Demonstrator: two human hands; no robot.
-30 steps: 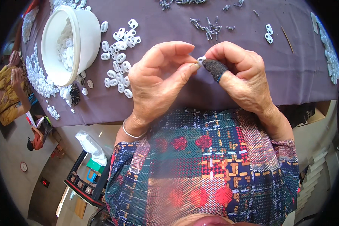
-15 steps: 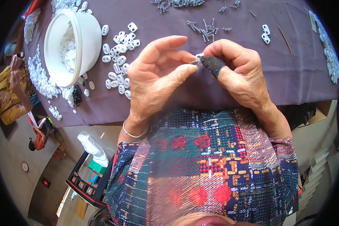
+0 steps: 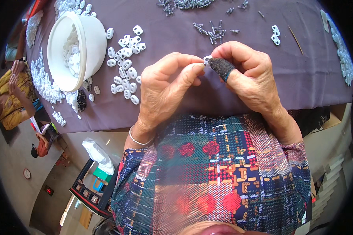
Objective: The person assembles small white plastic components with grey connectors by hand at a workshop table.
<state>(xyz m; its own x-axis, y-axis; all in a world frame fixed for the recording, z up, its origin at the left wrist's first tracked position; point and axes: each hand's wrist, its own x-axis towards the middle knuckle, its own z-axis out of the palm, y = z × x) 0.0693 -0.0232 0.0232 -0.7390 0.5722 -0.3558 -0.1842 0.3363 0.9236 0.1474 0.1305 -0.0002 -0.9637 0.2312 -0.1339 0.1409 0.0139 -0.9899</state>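
My left hand (image 3: 159,88) pinches thumb and forefinger together at a small metal spring, which its fingertips now almost wholly hide. Against those tips, my right hand (image 3: 253,76) grips a small white plastic cord-lock piece (image 3: 207,58) between thumb and forefinger. A dark cloth finger cover (image 3: 221,68) wraps the right thumb and hides part of the piece. Both hands meet above the table near its front edge. Left of them lie many oval white cord-lock pieces (image 3: 126,83) with two holes. Beyond the hands is a loose group of springs (image 3: 215,30).
A white tub (image 3: 95,51) with white parts inside tilts at the left, among heaps of small white pieces (image 3: 43,80). More springs (image 3: 192,3) are heaped at the far edge. Two joined white pieces (image 3: 276,35) and a thin stick (image 3: 296,40) lie at right. Another person (image 3: 13,94) sits far left.
My left thumb and forefinger have closed in over the spring, hiding it, and the left hand's fingers have curled lower. The right hand stays with the white piece.
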